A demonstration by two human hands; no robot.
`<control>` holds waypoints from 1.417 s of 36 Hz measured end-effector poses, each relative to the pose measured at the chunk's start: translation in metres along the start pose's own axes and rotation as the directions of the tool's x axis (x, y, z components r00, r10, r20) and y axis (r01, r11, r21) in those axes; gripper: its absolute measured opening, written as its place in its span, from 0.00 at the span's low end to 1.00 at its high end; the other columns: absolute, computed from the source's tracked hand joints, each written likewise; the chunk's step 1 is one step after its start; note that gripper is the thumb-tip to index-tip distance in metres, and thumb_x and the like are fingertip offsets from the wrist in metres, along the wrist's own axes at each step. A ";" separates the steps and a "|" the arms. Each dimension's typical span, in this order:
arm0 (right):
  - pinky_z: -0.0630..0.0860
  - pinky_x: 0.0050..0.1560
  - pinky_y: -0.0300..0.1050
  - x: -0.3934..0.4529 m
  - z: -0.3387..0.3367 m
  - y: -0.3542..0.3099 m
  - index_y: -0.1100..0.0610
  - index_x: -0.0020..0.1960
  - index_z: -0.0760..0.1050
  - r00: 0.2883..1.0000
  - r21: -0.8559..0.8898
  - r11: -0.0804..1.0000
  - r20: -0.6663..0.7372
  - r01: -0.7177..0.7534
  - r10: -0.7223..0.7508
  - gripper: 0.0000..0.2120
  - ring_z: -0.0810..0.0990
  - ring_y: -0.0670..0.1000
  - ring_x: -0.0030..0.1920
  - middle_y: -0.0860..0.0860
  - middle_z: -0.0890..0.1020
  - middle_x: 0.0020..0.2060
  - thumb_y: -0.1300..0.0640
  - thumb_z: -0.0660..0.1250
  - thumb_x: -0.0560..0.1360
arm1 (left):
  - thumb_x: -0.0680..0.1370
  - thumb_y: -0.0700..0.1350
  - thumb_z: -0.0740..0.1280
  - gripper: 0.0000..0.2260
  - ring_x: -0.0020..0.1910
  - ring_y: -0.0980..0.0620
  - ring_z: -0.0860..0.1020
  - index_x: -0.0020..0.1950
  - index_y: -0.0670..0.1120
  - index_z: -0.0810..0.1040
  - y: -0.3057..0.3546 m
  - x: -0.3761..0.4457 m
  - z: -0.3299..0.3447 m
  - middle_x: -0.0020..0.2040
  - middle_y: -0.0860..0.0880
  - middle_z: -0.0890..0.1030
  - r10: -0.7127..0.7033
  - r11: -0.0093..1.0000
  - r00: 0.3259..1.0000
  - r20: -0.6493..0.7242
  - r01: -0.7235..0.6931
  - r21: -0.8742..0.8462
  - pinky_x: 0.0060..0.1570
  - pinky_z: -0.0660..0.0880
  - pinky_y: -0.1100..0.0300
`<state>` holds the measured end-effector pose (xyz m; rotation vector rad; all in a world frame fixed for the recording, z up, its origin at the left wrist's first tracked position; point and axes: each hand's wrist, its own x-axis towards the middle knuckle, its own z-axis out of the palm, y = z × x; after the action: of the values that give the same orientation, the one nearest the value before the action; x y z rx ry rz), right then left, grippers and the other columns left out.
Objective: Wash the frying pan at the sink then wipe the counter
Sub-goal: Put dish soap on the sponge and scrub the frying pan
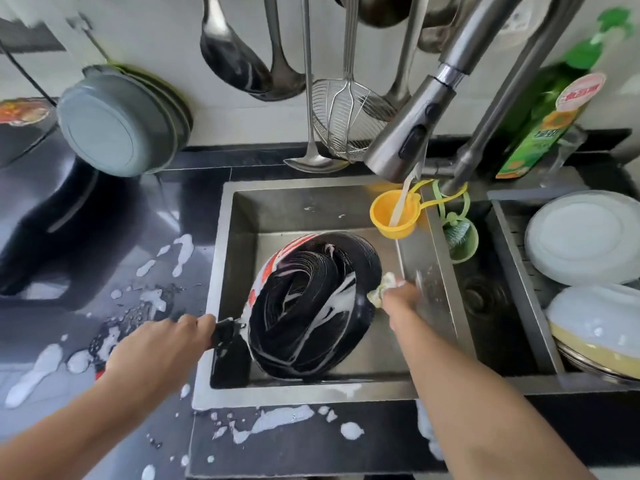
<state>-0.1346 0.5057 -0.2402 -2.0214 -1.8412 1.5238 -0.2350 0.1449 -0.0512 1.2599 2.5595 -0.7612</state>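
A black frying pan with a red-and-white outer rim (pixel 313 306), streaked with white suds, stands tilted on edge in the stainless-steel sink basin (pixel 242 237) as a person scrubs it. The left hand (pixel 162 344) is clenched around the pan's dark handle (pixel 225 332); the right hand (pixel 398 296) grips a pale yellow-green cloth (pixel 382 287) pressed to the pan's right rim. Water falls from the brushed-metal pull-down tap (pixel 412 133) into a small yellow plastic funnel (pixel 393 216) hanging at the sink's back corner, not onto the pan. With soap on handle and metal alike, the tilted pan could slip from the grip and bang into the basin. Foam patches already dot the glossy black counter (pixel 104 271), and hard scrubbing would likely splash more, leaving extra to wipe.
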 end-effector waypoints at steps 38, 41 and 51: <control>0.73 0.49 0.50 0.012 0.056 -0.076 0.57 0.58 0.80 0.386 -0.642 -0.558 0.764 0.525 -0.517 0.12 0.74 0.58 0.58 0.55 0.75 0.57 0.64 0.63 0.77 | 0.59 0.37 0.80 0.16 0.34 0.44 0.74 0.40 0.46 0.77 0.005 0.040 0.035 0.40 0.47 0.72 0.094 0.986 0.975 -0.203 -0.119 -0.114 0.25 0.68 0.52; 0.71 0.34 0.48 0.020 0.082 -0.087 0.57 0.44 0.82 0.307 -0.649 -0.554 0.748 0.521 -0.589 0.06 0.77 0.57 0.44 0.55 0.78 0.44 0.63 0.74 0.67 | 0.66 0.40 0.76 0.10 0.43 0.41 0.72 0.44 0.44 0.79 0.005 0.038 0.041 0.46 0.44 0.73 0.130 0.989 0.965 -0.228 -0.144 -0.047 0.39 0.70 0.46; 0.76 0.54 0.53 -0.017 0.048 -0.019 0.63 0.63 0.73 0.600 -0.590 -0.380 0.793 0.713 -0.104 0.17 0.74 0.63 0.63 0.61 0.72 0.60 0.68 0.64 0.74 | 0.69 0.57 0.77 0.27 0.44 0.46 0.76 0.66 0.50 0.79 -0.007 0.039 0.055 0.47 0.50 0.73 0.038 0.952 0.995 -0.093 -0.064 -0.299 0.37 0.79 0.50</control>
<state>-0.1763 0.4719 -0.2441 -0.0160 -3.9570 -0.1980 -0.2679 0.1386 -0.1102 1.2754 2.5727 -0.2940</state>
